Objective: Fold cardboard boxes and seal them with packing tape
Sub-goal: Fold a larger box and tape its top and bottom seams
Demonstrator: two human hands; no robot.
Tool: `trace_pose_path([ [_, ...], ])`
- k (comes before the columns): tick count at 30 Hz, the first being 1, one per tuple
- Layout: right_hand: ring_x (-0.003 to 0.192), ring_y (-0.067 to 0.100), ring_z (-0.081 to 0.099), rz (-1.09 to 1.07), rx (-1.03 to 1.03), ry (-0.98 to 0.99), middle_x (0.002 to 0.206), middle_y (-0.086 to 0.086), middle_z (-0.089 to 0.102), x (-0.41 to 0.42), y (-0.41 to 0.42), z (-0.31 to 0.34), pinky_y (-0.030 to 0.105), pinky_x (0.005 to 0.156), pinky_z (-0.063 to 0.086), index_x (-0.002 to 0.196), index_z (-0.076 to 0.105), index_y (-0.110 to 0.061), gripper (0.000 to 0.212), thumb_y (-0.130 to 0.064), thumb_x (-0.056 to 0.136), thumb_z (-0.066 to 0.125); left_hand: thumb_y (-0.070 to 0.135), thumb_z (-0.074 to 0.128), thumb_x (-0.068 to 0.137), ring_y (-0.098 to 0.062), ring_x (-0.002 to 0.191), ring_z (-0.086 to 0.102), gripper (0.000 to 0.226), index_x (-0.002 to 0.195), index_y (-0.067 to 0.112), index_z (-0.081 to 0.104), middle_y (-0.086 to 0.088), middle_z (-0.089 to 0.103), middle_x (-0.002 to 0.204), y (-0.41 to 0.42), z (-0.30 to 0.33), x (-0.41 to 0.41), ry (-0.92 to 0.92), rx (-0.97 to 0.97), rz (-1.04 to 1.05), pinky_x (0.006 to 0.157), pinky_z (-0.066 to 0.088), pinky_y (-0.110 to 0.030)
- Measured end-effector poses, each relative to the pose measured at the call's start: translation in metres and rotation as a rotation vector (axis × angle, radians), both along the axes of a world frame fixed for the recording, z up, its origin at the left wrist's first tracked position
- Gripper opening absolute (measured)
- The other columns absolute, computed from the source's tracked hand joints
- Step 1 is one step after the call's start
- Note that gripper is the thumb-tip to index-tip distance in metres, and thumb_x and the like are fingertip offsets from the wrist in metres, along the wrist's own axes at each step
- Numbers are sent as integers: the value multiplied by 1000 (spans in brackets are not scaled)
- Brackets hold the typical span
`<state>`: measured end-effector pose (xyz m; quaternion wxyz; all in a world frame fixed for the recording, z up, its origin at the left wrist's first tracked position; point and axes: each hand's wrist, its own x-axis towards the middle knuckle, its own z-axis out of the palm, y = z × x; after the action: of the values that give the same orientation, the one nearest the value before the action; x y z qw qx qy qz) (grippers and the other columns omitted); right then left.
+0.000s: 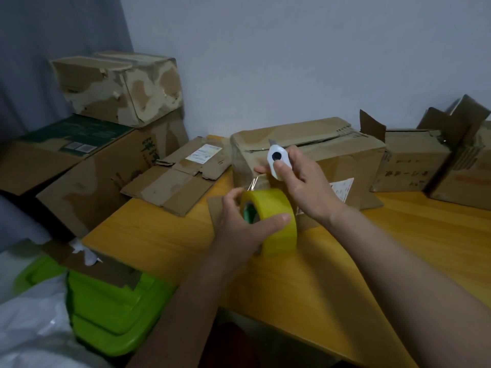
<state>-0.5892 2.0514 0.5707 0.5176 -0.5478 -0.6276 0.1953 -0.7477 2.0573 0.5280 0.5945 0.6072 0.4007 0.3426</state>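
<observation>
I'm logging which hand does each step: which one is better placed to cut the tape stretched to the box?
Right. The right hand already holds the white cutter beside the stretched tape; the left hand is occupied gripping the yellow tape roll.

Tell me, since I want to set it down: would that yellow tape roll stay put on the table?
The tape roll is round and held on edge by the left hand, so it would likely roll on the smooth wooden table. Laid flat it should sit steady. A stretched strip still ties it to the box.
</observation>
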Motion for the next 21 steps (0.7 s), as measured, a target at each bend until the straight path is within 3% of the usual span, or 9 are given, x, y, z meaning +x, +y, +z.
trace_pose_path([
  [3,105,12,66,-20,11,-42,85,-17,69,0,1,0,49,87,49,83,42,-26,19,-20,101,45,57,87,39,-24,107,64,93,117,38,40,-4,61,125,2,-6,-2,-6,-142,-15,91,54,-48],
  [5,104,10,66,-33,5,-48,89,-15,70,-2,0,0,49,87,49,85,43,-22,16,-21,101,44,54,89,46,-24,105,65,84,115,39,42,-4,63,122,4,-4,-3,13,-195,-41,89,55,-46],
  [8,105,9,66,-34,-11,-57,94,-11,72,-3,0,1,49,88,49,91,46,-11,15,-23,100,44,44,86,64,-21,102,66,74,122,33,42,-5,62,122,10,-1,-7,20,-243,-79,75,56,-34],
  [10,106,10,65,-48,-15,-69,96,-9,73,-3,0,2,47,89,48,92,47,-12,13,-23,100,44,47,85,65,-26,106,63,78,128,26,42,-12,59,126,12,-4,-8,93,-266,-101,66,56,-33],
  [12,106,10,63,-64,-30,-78,97,-8,74,-3,-1,3,44,88,48,93,48,-14,12,-23,100,44,57,88,52,-37,116,58,97,130,20,45,-20,54,130,7,-11,-8,128,-296,-114,80,56,-51],
  [14,106,9,63,-78,-32,-73,97,-8,74,-2,-1,3,42,87,48,95,48,-11,13,-23,100,44,58,93,35,-36,113,60,104,123,29,47,-14,56,130,8,-17,-5,69,-289,-89,93,51,-55],
  [17,103,3,64,-64,-38,-42,98,-6,73,-3,-1,3,35,82,50,95,49,-12,12,-23,100,44,47,94,36,-27,112,61,93,115,42,45,-5,57,127,11,-17,3,57,-169,-128,94,52,-50],
  [21,103,4,64,-63,-36,-41,102,-5,72,-2,-2,1,33,83,49,101,50,-10,15,-24,100,46,45,89,42,-20,109,58,77,107,40,50,-2,55,123,6,-23,10,73,-85,-46,91,53,-43],
])
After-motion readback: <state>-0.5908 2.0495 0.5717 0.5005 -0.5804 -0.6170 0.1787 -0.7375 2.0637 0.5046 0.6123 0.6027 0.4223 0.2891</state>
